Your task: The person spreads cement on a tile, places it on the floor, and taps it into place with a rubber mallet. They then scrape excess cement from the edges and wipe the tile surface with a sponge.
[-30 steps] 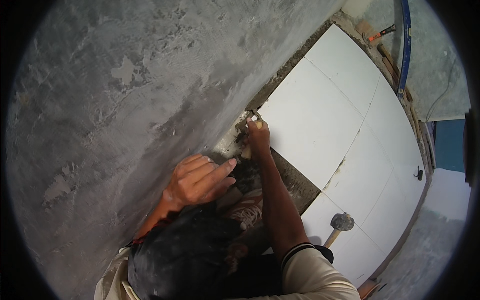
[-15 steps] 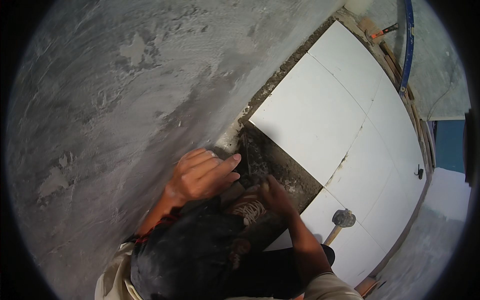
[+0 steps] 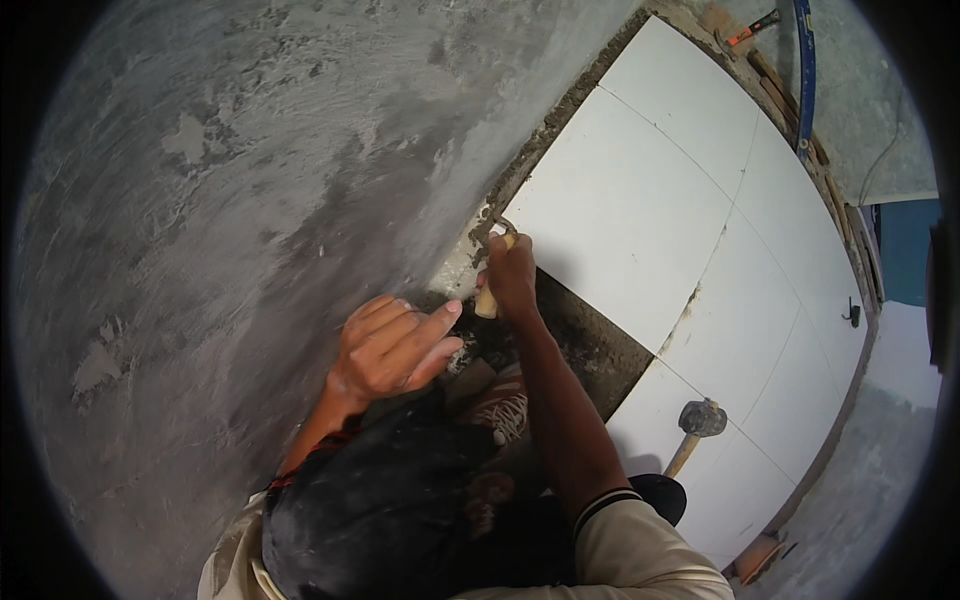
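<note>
My right hand (image 3: 510, 275) grips the pale wooden handle (image 3: 487, 303) of a trowel at the near-left corner of a large white floor tile (image 3: 620, 210). A bent metal neck (image 3: 506, 224) shows just past my fingers; the trowel's blade is hard to make out. Dark mortar (image 3: 590, 325) lies in the untiled gap beneath my right forearm. My left hand (image 3: 385, 350) hovers near the wall side of that gap. Its index finger and thumb stand apart, its other fingers are loosely curled, and no object shows in it.
A rough grey plastered wall (image 3: 250, 200) rises at the left. On the tiles at right lies a rubber mallet (image 3: 702, 419). A hammer with an orange handle (image 3: 752, 28), a blue level (image 3: 804, 80) and wooden strips (image 3: 775, 85) lie at the far right. My shoe (image 3: 505, 405) is by the gap.
My right hand has moved forward and left, from above my shoe to the tile's corner, carrying the trowel. My left hand has barely shifted. The view has tilted slightly.
</note>
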